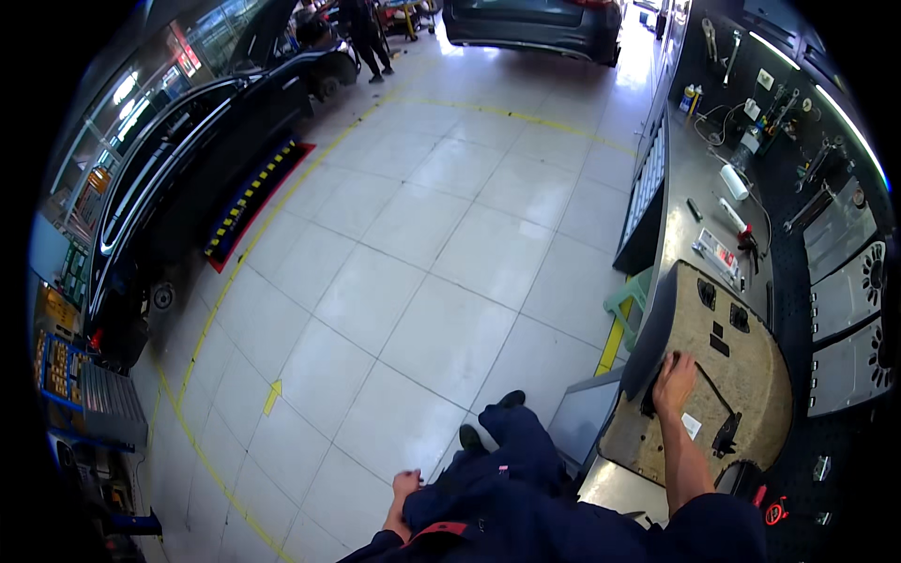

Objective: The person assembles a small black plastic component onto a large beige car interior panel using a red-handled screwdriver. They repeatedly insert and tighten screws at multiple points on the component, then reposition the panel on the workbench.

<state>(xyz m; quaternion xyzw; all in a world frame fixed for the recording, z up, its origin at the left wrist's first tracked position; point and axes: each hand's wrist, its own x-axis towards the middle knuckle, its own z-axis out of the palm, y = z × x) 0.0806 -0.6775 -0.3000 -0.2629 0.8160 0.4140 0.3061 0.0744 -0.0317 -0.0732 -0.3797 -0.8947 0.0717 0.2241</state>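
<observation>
A large tan-backed car trim panel point(755, 366) with a dark grey rim lies on the metal workbench to my right. My right hand point(674, 383) is on its left part with the fingers curled down. A dark part point(649, 400) shows beside the palm; what the fingertips grip is hidden. From near the hand, a thin black strap point(715, 388) runs to a black fitting point(726, 433). A small white label point(692, 426) is on the panel by my wrist. My left hand point(406, 483) hangs low over the floor, fingers curled, with nothing visible in it.
Farther along the workbench point(690, 178) lie a caulking gun point(737, 220), a white roll point(734, 182) and a flat packet point(718, 255). Tools hang on the dark wall. A green stool point(631, 302) stands beside the bench. Dark cars point(530, 23) stand ahead and left; a person point(364, 33) is far off.
</observation>
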